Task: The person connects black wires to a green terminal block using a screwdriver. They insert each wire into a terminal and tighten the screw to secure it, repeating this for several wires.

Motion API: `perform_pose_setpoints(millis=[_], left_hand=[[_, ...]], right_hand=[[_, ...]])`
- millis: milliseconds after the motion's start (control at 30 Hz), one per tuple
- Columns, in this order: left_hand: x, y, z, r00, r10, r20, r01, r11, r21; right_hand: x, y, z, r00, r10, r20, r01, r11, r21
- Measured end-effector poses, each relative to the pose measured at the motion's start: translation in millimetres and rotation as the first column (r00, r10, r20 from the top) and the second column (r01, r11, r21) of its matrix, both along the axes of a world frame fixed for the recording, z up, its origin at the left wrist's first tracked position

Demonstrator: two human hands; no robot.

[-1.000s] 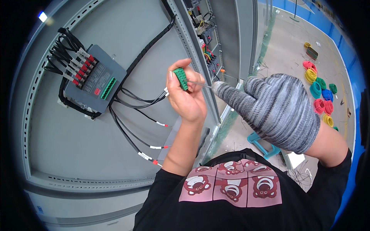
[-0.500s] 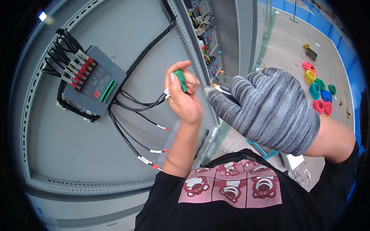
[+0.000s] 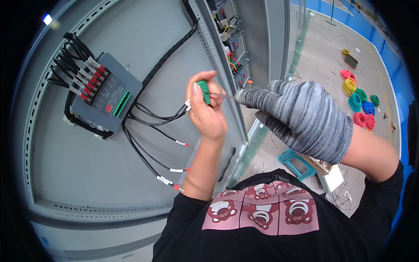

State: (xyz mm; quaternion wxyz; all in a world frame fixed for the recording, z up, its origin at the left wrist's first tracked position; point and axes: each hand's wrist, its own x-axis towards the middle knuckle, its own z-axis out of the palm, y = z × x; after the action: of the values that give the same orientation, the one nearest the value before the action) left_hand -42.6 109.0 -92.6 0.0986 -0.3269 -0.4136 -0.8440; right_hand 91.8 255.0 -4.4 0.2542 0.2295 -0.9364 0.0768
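Observation:
Bare fingers of my left hand (image 3: 207, 115) pinch a green terminal plug (image 3: 203, 92), with several labelled black wires (image 3: 174, 114) running into its left side. My right hand (image 3: 301, 118), in a grey striped knit glove, is closed round a screwdriver; the glove hides the handle. The thin screwdriver shaft (image 3: 224, 95) reaches left to the plug's face, its tip at one of the openings. Below my left hand, loose black wires with white sleeves and red ferrules (image 3: 176, 187) hang free. A grey meter module (image 3: 107, 96) with a green socket (image 3: 121, 104) sits on the panel to the left.
The grey cabinet door (image 3: 87, 174) fills the left side. Beyond its edge, the cabinet interior (image 3: 233, 48) holds wired components. On the floor at right lie coloured wire coils (image 3: 355, 102), a blue stool (image 3: 297, 163) and a white box (image 3: 330, 178).
My gloved right hand has turned about the screwdriver, its fingers now wrapped differently and the handle out of sight. My left hand and the plug have barely moved.

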Motion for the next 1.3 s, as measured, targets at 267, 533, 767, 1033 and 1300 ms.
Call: perform_pose_setpoints(millis=[267, 533, 767, 1033, 1300], left_hand=[[7, 4, 2, 0.991, -0.133, 0.024, 0.129, 0.982, 0.140], [9, 7, 3, 0.993, -0.116, 0.011, 0.113, 0.982, 0.152], [2, 9, -1, 0.992, 0.110, -0.058, -0.107, 0.993, 0.058], [-5, 7, 0, 0.978, 0.180, -0.107, -0.180, 0.984, 0.006], [-12, 0, -3, 0.966, 0.181, -0.187, -0.186, 0.983, -0.009]], right_hand=[[25, 1, 6, 0.998, -0.028, 0.050, 0.026, 0.999, 0.039], [21, 0, 4, 0.998, -0.002, 0.060, 0.001, 1.000, 0.031], [21, -11, 13, 0.998, -0.025, 0.053, 0.017, 0.990, 0.137], [0, -10, 20, 0.976, -0.053, 0.210, 0.003, 0.973, 0.232], [-4, 1, 8, 0.727, 0.385, 0.568, 0.220, 0.653, -0.724]])
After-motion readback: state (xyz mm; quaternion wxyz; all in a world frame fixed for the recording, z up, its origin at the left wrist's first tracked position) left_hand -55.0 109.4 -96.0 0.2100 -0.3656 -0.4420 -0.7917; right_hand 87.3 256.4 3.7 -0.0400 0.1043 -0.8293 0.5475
